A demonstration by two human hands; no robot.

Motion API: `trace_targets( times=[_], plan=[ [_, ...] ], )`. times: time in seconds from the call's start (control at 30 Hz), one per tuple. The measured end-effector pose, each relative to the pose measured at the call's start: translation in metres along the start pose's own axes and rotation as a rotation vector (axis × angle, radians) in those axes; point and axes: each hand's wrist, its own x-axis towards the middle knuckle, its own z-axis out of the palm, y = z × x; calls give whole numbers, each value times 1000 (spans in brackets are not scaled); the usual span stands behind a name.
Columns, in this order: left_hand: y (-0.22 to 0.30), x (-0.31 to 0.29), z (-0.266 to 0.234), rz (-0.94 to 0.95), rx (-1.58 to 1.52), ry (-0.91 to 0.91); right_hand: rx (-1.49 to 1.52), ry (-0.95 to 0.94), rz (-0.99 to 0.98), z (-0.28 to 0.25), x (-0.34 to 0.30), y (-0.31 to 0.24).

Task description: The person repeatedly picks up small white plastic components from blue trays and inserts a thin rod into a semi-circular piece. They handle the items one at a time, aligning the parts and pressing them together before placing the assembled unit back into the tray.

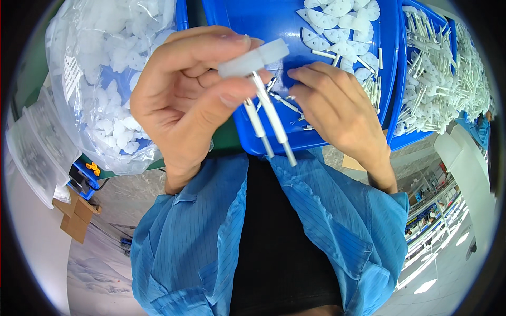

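My left hand (184,89) is raised over the tray's near left part, its fingers and thumb pinching a translucent white plastic piece (247,60) seen edge-on. Two white rods with thin metal ends (270,113) hang down from that piece, tilted slightly. To its right, my right hand (337,105) is low over a blue tray (247,21), fingers curled in. Its thumb and whatever it may grip are hidden. Beside its fingertips lie several slim metal-and-white rods (287,102). White fan-shaped plastic plates (337,34) with small holes are piled at the tray's far right.
A clear plastic bag (87,95) of white plastic plates fills the left. Right of the tray, a blue bin (416,138) is heaped with white plates and rods. Further left are a white container (37,142) and a cardboard box (76,218).
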Motion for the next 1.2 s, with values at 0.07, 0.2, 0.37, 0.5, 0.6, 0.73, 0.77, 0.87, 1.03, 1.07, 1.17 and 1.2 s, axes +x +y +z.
trace_targets(
  times=[0.07, 0.2, 0.37, 0.5, 0.6, 0.73, 0.77, 0.87, 1.03, 1.07, 1.17, 1.2],
  plan=[
    [2, 2, 4, -49, -16, 18, 138, -53, 211, -16, 22, -22],
    [2, 3, 6, -67, -44, 35, 701, 396, 534, 6, 15, -38],
    [1, 2, 4, -56, -43, 32, 470, 399, 422, 10, 25, -33],
    [-2, 1, 4, -63, -37, 41, 394, 424, 380, 2, 34, -40],
    [0, 0, 5, -63, -40, 50, 501, 540, 377, 10, 33, -41],
    [-2, 1, 4, -68, -88, 67, 617, 724, 247, 33, 23, -38],
    [-2, 2, 3, -67, -97, 67, 619, 717, 256, 29, 23, -42],
    [-1, 1, 2, -66, -116, 44, 508, 609, 211, 7, 36, -40],
    [-2, 0, 3, -80, -106, 37, 466, 597, 386, 11, 36, -46],
    [-1, -1, 4, -81, -107, 35, 422, 596, 347, 16, 32, -44],
    [-2, -1, 6, -86, -126, 28, 421, 611, 339, 17, 31, -46],
    [-2, -1, 7, -92, -139, 25, 440, 637, 354, 18, 32, -47]
  ],
)
